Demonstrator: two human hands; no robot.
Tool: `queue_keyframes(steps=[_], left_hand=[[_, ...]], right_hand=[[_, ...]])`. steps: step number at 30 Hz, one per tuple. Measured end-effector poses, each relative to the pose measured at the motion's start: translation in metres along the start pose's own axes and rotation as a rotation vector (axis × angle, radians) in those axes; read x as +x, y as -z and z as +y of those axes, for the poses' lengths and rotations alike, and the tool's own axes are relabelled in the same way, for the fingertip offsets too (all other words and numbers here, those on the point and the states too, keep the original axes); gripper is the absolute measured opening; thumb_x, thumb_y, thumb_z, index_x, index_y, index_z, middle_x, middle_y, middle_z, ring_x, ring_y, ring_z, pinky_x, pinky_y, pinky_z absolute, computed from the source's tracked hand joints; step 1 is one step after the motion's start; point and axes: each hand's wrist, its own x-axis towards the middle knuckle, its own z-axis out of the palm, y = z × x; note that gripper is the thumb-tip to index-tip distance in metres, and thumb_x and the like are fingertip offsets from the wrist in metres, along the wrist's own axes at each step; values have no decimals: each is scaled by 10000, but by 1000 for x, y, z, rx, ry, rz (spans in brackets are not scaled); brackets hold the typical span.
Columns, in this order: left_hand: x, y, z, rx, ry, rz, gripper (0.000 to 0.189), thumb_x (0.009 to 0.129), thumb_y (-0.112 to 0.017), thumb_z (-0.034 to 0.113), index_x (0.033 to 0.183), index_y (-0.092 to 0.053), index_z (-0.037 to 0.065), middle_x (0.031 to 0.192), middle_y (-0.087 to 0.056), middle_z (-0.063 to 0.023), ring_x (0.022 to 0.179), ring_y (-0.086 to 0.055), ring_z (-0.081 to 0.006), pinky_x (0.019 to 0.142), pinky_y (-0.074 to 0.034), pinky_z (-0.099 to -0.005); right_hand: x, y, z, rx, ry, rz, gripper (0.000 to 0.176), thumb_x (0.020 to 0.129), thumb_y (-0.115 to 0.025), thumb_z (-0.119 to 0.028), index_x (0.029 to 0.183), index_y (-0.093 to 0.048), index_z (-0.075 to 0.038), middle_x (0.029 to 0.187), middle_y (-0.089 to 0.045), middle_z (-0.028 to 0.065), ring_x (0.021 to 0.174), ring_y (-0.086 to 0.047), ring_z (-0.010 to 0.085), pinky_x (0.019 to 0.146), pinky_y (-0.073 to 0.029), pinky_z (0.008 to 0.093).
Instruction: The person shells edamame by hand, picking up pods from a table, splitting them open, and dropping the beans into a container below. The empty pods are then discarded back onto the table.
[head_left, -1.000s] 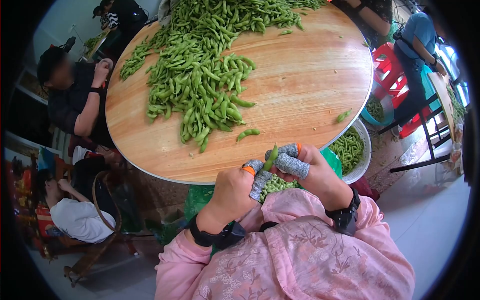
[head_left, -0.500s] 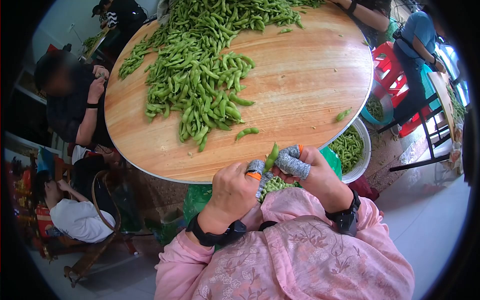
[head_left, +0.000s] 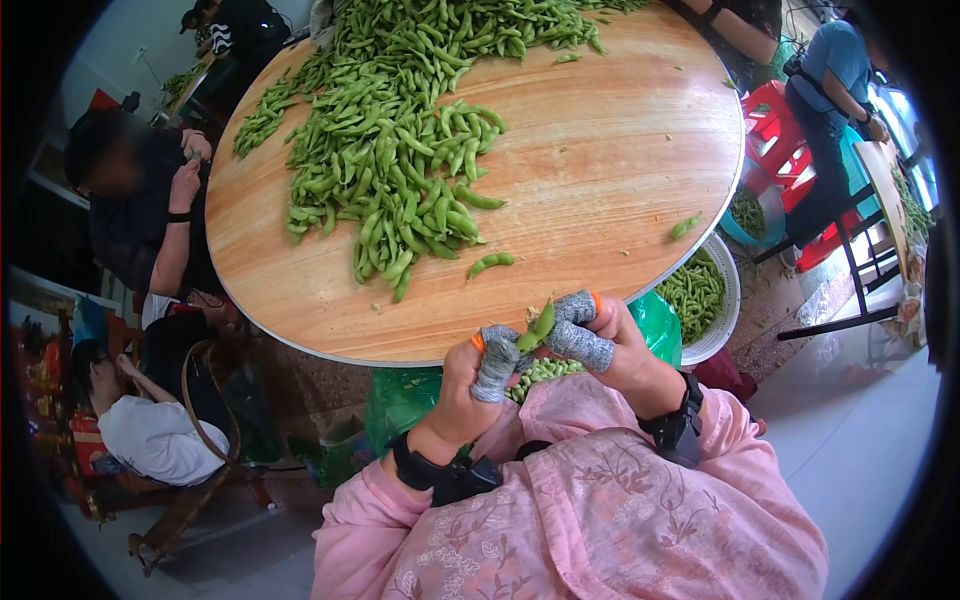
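Observation:
A green soybean pod is pinched between both hands just past the near edge of the round wooden table. My left hand has its grey-wrapped thumb and finger closed at the pod's lower end. On the other side, my right hand, also with grey-wrapped fingers, grips the pod. Below the hands, shelled green beans lie in a container mostly hidden by the hands and the pink garment. One loose pod rests on the tabletop ahead.
A large heap of soybean pods covers the table's far left part. A white basket of pods stands at the right beside green plastic. Another person sits at the left; red stools stand at the right.
My left hand has rolled, so its wrapped thumb now shows from above. The pod has tilted further to the right and dropped slightly between the fingers.

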Motion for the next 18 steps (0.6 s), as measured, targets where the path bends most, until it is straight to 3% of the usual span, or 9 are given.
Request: queue_keyframes(steps=[1,5,7,11,13,18], left_hand=[[-1,0,-3,-277,174,3,177,843,-499,156,921,-491,-2,722,-559,-39,606,-490,-80,521,-397,-234],[9,1,6,-205,145,-95,175,848,-503,138,942,-481,-8,770,-572,-45,612,-466,-70,539,-384,-209],[14,-8,19,190,64,-2,71,795,-550,58,835,-538,0,686,-537,-5,600,-459,-63,552,-398,-213],[18,2,12,53,-9,-119,53,773,-565,38,812,-548,6,675,-519,9,595,-445,-50,551,-384,-200],[14,7,15,-282,228,-144,30,772,-547,19,794,-548,0,657,-504,12,584,-432,-45,537,-374,-194],[13,10,21,-146,217,-198,51,758,-512,-15,801,-539,-9,656,-496,11,591,-424,-44,539,-368,-187]], right_hand=[[0,0,1,38,12,8,148,827,-558,-135,826,-568,12,751,-588,33,704,-544,90,650,-437,217],[3,1,-6,-71,-54,51,146,822,-563,-130,809,-566,16,734,-576,21,679,-520,75,617,-421,215],[2,0,-9,-247,-81,43,163,818,-570,-142,785,-561,18,703,-552,0,638,-475,59,576,-392,211],[1,0,-14,-275,-60,10,171,816,-572,-149,760,-552,12,676,-524,-21,619,-435,49,550,-367,211],[0,4,-12,-290,6,-88,167,815,-572,-149,746,-554,1,674,-523,-28,628,-441,47,557,-371,207],[1,-3,-16,-183,-28,-87,161,814,-568,-139,718,-544,-12,648,-499,-29,614,-421,47,539,-355,210]])
